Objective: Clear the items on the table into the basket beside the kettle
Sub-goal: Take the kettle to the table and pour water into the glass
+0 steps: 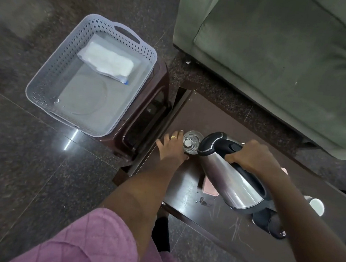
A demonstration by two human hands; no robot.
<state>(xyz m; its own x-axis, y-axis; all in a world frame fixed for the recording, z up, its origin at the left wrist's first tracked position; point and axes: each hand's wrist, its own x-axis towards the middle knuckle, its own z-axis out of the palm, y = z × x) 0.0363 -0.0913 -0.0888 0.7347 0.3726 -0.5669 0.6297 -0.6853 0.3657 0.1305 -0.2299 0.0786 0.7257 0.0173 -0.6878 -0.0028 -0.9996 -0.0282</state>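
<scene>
A steel kettle (233, 179) with a black lid and handle is tilted over the dark table (222, 118), its spout end leaning toward a clear glass (191, 141). My right hand (252, 155) grips the kettle's handle. My left hand (171, 146) rests against the left side of the glass, fingers spread around it. The grey perforated basket (53, 66) sits on a brown stool (148, 115) left of the table. It holds a white plastic packet (107, 62) and a clear plate.
The kettle's black base (269, 222) and a white cup (317, 206) stand at the table's right end. A pink flat object (210, 188) lies under the kettle. A green sofa (280, 56) stands behind the table. Dark stone floor surrounds everything.
</scene>
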